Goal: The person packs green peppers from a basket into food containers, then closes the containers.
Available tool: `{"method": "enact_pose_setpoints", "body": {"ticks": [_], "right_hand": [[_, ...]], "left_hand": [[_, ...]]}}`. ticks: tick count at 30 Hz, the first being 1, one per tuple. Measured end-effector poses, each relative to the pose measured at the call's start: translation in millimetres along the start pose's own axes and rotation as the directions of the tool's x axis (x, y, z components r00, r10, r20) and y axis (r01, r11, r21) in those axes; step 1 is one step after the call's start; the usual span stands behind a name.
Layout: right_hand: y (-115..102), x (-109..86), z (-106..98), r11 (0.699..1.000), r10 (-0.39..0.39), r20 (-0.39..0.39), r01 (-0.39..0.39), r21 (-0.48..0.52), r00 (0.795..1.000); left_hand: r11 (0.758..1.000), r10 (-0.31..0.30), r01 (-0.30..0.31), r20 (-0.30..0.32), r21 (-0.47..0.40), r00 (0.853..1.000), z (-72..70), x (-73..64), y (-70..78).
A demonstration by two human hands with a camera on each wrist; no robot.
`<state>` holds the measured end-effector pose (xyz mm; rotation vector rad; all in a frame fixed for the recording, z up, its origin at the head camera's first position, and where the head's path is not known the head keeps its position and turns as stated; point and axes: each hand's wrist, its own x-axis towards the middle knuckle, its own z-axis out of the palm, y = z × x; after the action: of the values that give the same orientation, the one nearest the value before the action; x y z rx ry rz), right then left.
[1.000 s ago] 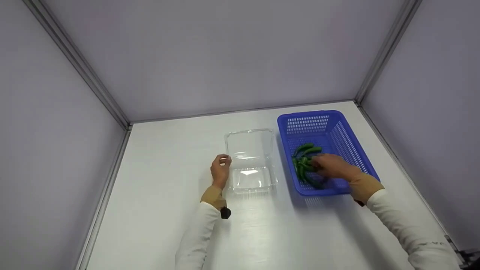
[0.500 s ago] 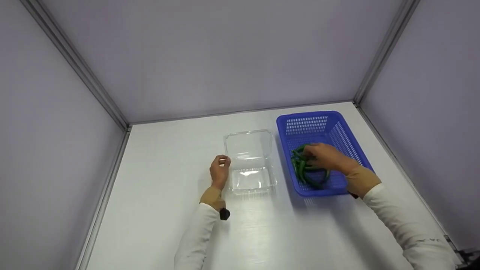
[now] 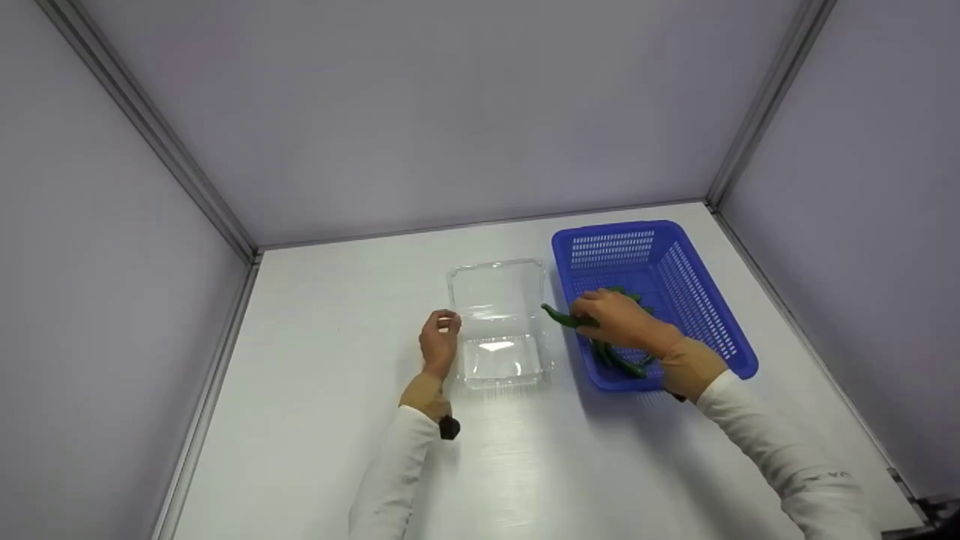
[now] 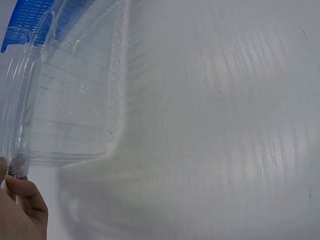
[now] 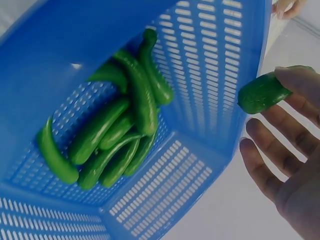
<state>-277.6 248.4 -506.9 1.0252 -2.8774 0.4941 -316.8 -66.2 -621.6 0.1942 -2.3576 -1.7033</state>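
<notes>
My right hand (image 3: 615,319) pinches one green chili pepper (image 3: 559,316) at the left rim of the blue basket (image 3: 705,289). In the right wrist view the thumb and forefinger hold this pepper (image 5: 265,93), while the other fingers are spread. Several more green peppers (image 5: 112,125) lie in a heap on the basket's floor. A clear plastic clamshell box (image 3: 501,360) stands with its lid raised, left of the basket. My left hand (image 3: 439,341) pinches the box's left edge near the hinge; the left wrist view shows thumb and finger on the clear rim (image 4: 21,165).
The white table (image 3: 337,352) bears both containers, with the basket close to the box's right side. Grey panel walls (image 3: 480,112) enclose the table at the back and both sides.
My right hand has lifted a pepper from the heap and moved left with it to the basket's rim. The left hand and clear box have stayed put.
</notes>
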Motion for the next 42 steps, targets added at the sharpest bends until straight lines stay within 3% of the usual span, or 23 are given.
{"method": "enact_pose_setpoints", "body": {"ticks": [11,22,31,42], "right_hand": [[-20.3,14.1,13.1,0.998,-0.059,-0.017,0.06,0.03,0.998],[-36.8,26.3,32.2,0.991,-0.131,0.017,0.13,0.033,0.991],[-49.8,30.0,48.5,0.98,-0.196,0.02,0.194,0.048,0.98],[-63.3,42.9,66.8,0.986,-0.162,0.109,0.165,-0.016,0.981]], "left_hand": [[1.0,0.004,-0.004,-0.006,-0.006,1.0,-2.3,0.2,0.9],[1.0,0.009,-0.009,0.006,-0.002,1.0,-1.7,-1.1,3.1],[0.999,-0.02,0.02,0.016,-0.033,1.0,0.7,0.2,-0.6],[0.999,-0.043,0.043,0.023,-0.02,0.999,0.5,-0.2,-0.4]]}}
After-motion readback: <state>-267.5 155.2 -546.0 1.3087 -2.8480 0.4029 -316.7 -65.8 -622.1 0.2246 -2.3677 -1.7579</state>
